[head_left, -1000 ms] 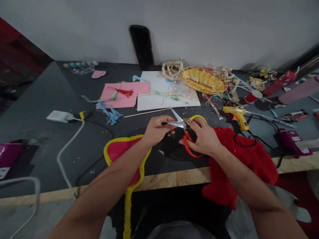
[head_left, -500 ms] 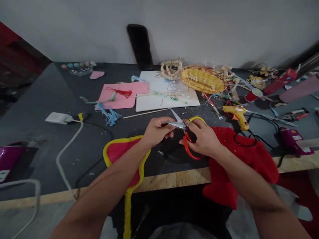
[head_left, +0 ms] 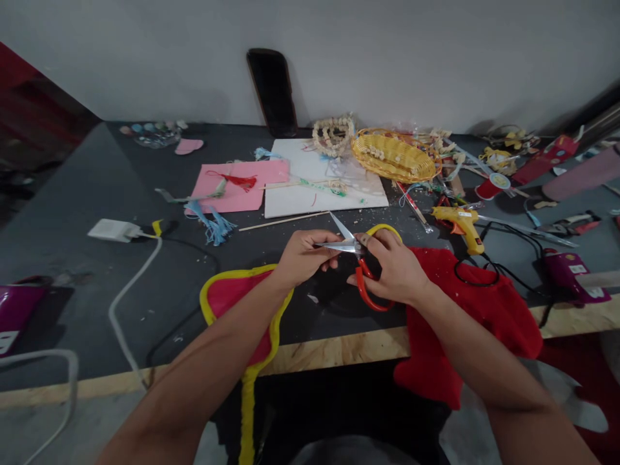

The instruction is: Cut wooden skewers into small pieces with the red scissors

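Note:
My right hand grips a pair of scissors with one red and one yellow handle; the blades stand apart and point left. Close to the lower blade, the fingers of my left hand are pinched together, and whatever they hold is too small to make out. Both hands hover over the dark table near its front edge. A pink piece with a yellow border lies partly under my left forearm. Red fluffy cloth hangs over the edge beneath my right forearm.
Behind my hands lie a thin stick, a white board and pink paper with tassels. A yellow wicker basket and a yellow glue gun sit to the right. A phone leans against the wall. Cables cross the left side.
The scissors have turned slightly, and the lower blade now reaches a little further left over my left fingers. Both hands stay in nearly the same place.

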`<state>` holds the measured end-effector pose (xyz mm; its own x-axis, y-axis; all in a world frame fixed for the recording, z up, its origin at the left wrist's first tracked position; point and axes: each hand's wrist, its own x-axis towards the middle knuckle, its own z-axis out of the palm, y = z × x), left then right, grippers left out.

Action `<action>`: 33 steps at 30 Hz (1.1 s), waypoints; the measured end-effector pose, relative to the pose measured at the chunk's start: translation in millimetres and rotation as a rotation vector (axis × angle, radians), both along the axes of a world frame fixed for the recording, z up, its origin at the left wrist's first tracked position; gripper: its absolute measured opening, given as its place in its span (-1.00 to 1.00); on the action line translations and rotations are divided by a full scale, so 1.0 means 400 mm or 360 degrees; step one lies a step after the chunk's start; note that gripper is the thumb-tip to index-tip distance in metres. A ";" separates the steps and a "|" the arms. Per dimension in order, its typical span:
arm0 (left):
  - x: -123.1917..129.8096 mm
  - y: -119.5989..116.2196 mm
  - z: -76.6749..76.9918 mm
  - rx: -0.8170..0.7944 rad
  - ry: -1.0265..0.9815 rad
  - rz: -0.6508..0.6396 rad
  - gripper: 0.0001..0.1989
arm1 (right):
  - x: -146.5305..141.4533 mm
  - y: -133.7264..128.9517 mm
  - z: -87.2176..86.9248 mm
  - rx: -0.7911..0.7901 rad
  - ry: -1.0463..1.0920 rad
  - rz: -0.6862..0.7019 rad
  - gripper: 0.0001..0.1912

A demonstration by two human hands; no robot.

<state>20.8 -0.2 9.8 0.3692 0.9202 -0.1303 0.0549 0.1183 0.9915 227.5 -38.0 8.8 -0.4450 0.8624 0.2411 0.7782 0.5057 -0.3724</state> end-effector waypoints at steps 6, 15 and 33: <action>0.002 -0.002 -0.007 0.0002 -0.0032 0.0018 -0.83 | 0.000 -0.002 -0.006 0.0058 -0.0013 -0.0014 -0.31; 0.013 -0.005 -0.013 0.0059 -0.0205 0.0135 -0.77 | -0.006 -0.009 -0.004 0.0005 0.0082 -0.0064 -0.37; 0.003 -0.003 -0.006 -0.0006 0.0000 0.0032 -0.83 | 0.005 -0.006 0.000 -0.0009 -0.0015 0.0019 -0.36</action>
<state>21.9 -1.5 7.2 0.3508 0.9268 -0.1338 0.0525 0.1232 0.9910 229.4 -40.2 9.0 -0.4573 0.8586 0.2318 0.7758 0.5126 -0.3680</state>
